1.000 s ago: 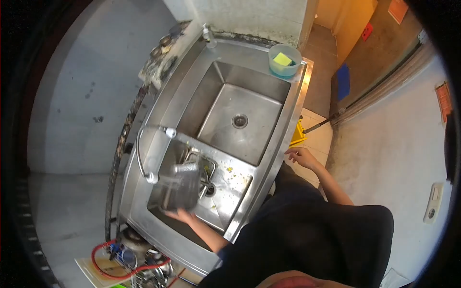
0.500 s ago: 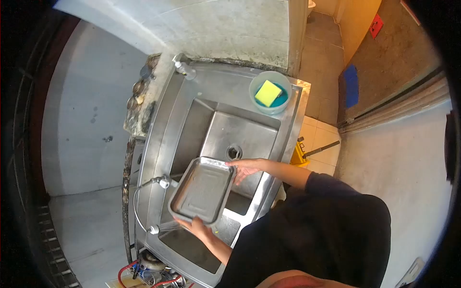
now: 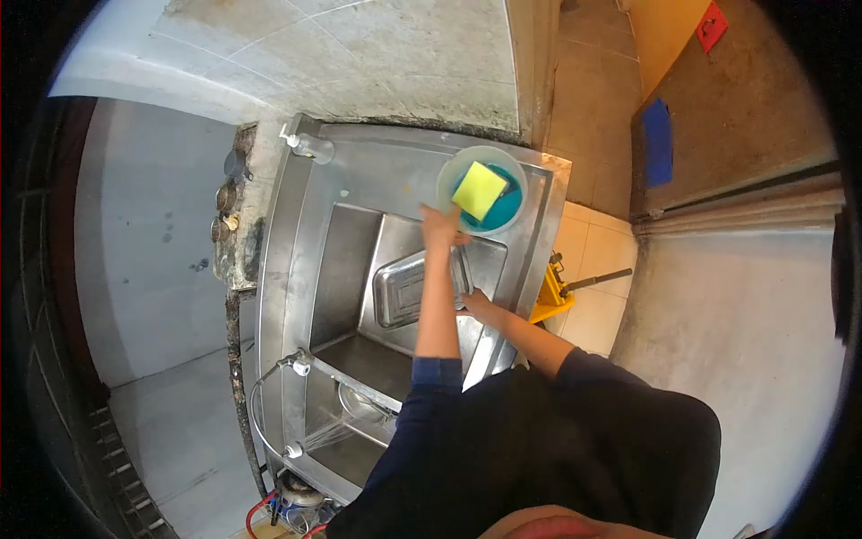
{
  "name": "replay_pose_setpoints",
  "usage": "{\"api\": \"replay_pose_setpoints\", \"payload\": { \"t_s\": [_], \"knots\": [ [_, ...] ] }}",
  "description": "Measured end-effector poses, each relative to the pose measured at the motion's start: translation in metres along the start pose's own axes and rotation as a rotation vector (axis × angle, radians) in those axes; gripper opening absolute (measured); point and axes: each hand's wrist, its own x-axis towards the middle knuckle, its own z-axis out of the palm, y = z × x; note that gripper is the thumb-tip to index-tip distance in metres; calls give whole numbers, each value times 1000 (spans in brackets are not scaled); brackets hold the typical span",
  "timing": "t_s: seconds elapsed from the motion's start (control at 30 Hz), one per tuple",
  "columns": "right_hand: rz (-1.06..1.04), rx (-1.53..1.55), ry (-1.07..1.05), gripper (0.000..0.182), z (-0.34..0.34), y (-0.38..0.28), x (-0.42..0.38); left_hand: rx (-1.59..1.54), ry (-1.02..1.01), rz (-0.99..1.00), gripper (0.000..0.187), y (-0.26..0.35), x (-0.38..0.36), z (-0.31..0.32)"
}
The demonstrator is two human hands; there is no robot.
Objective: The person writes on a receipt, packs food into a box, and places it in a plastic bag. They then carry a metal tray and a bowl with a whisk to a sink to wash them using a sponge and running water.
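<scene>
Here, left hand point(image 3: 440, 226) reaches, fingers loosely open, to the sponge point(image 3: 479, 190) in the bowl point(image 3: 453, 171); right hand point(image 3: 473, 304) steadies the tray point(image 3: 404, 287), grip unclear; a nudge could tip the bowl.

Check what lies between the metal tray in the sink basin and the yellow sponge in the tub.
In the head view, the left hand lies there, reaching over the metal tray toward the yellow sponge, at the near rim of the tub.
</scene>
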Motion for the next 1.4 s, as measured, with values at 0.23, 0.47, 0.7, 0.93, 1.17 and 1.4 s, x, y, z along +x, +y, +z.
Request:
{"api": "replay_pose_setpoints", "payload": {
  "t_s": [0.23,0.47,0.7,0.93,1.17,1.4],
  "knots": [
    [18,-262,-270,38,-20,35,21,-772,-43,-303,64,22,-86,-62],
    [-39,-556,-146,38,-28,34,-29,-778,403,-21,54,-108,-273,-239],
    [-283,-959,-129,45,44,30,-104,-1123,823,-243,55,-238,-521,-341],
    [-501,-949,-120,51,107,128,-137,-1208,1254,-357,54,-475,-665,-346],
    [-422,-892,-217,62,172,295,-144,-1280,1340,-340,52,-571,-724,-377],
    [-379,-900,-416,55,255,413,-72,757,1199,-807,65,-606,-709,-415]
  ]
}}
